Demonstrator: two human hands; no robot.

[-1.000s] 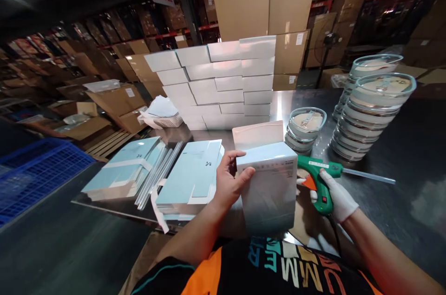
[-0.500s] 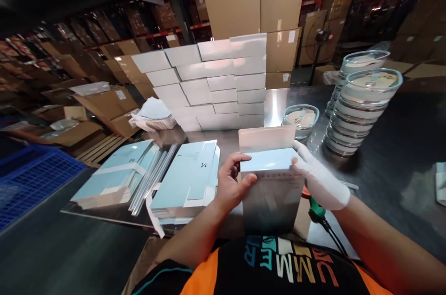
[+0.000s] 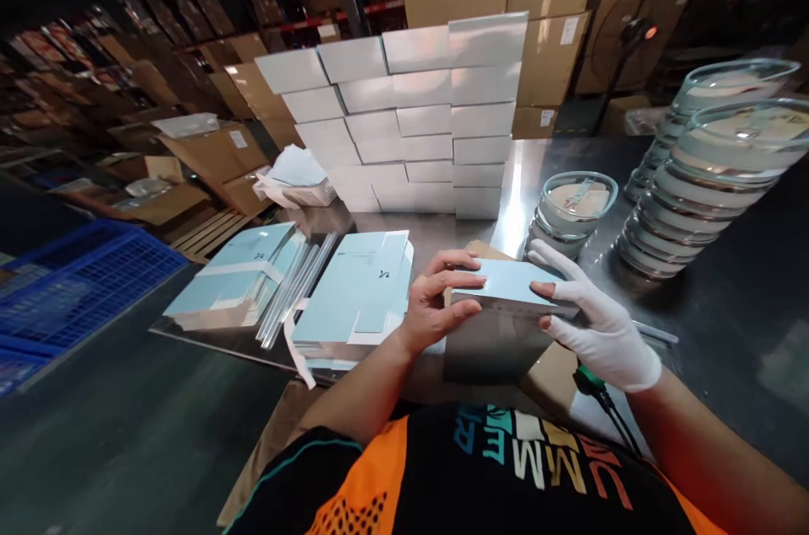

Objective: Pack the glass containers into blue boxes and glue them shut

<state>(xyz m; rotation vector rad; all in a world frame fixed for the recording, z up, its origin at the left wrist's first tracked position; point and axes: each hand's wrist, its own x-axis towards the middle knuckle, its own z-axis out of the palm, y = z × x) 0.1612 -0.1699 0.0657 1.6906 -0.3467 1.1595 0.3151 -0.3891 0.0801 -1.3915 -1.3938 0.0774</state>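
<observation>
Near my body a small light-blue carton (image 3: 509, 280) is held level, its pale top face up and its front side dark in shadow. My left hand (image 3: 442, 299), bare, grips its left end, with fingers on top and the thumb on the front. Around the right end is my right hand (image 3: 591, 316), in a white glove with bare fingertips, two of them touching the top and front. A bit of brown cardboard (image 3: 490, 250) shows behind the carton. To the left lies a stack of flat light-blue cartons (image 3: 354, 291).
A wall of white boxes (image 3: 423, 122) stands at the back. Stacked glass containers (image 3: 670, 206) and a shorter stack (image 3: 572, 211) rise on the right. A strapped bundle of flat cartons (image 3: 233, 274) lies left, beside clear strips (image 3: 297, 291). A green-handled tool (image 3: 589, 379) sits by my right wrist.
The carton's upright back flap no longer shows, and its tall front face has tipped away from view. My right fingers have spread over its end. The view has shifted slightly.
</observation>
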